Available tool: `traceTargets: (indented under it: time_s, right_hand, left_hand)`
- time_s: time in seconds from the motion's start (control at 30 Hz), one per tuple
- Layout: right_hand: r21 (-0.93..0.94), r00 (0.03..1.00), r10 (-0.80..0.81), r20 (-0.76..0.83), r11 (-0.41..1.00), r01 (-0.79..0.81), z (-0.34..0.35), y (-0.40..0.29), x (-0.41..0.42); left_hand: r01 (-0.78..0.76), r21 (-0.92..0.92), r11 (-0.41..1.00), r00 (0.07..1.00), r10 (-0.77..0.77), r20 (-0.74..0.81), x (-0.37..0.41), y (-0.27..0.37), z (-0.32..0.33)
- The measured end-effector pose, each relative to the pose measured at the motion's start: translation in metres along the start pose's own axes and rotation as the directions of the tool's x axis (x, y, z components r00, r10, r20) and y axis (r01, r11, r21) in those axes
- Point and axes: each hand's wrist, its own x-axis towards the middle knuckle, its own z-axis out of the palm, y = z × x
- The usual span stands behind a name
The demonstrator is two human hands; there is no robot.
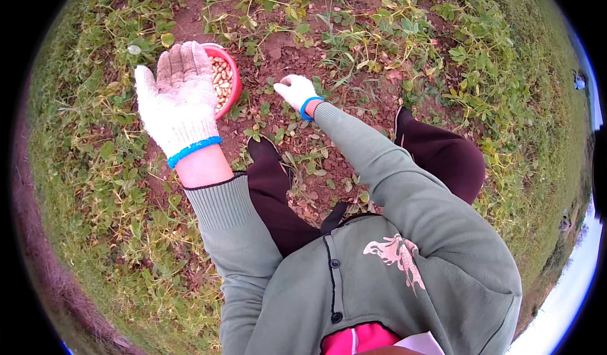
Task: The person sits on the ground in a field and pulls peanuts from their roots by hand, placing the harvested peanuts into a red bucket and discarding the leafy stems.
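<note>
My left hand (178,96), in a white knit work glove with a blue cuff, is held palm up with its fingers stretched out and nothing on it. The glove's fingers are stained brown with soil. Just behind it, partly covered by the hand, stands a red bucket (235,87) holding many unshelled peanuts (221,79). My right hand (296,91), gloved the same way, is low over the reddish soil (280,54) with its fingers bent inward. Its fingertips are turned from view, and whether they pinch anything is hidden.
Low green and yellowing leafy plants (128,189) spread on both sides. Bare clods and dry leaves cover the soil between my dark shoes (265,150). A pale round object (134,49) lies among the leaves at the upper left.
</note>
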Motion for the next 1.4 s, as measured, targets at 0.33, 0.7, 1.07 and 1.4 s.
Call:
traceTargets:
  time_s: [0.33,0.7,1.07,1.4]
  right_hand:
    - [-0.126,0.820,0.316,-0.477,0.899,-0.419,-0.144,0.118,-0.019]
    - [-0.509,0.982,-0.174,0.074,0.840,0.188,-0.093,0.106,0.032]
    - [-0.642,0.902,-0.386,0.193,0.646,0.414,-0.048,0.143,-0.057]
    - [-0.577,0.889,-0.448,0.092,0.704,0.414,-0.142,0.031,0.021]
  left_hand:
    - [0.200,0.026,0.979,0.973,-0.202,0.109,-0.022,-0.065,0.029]
    - [0.234,0.012,0.972,0.966,-0.234,0.113,-0.019,-0.074,0.029]
    - [0.225,0.035,0.974,0.964,-0.228,0.138,-0.019,-0.083,0.033]
    - [0.214,0.327,0.920,0.964,-0.254,0.083,-0.011,-0.140,0.010]
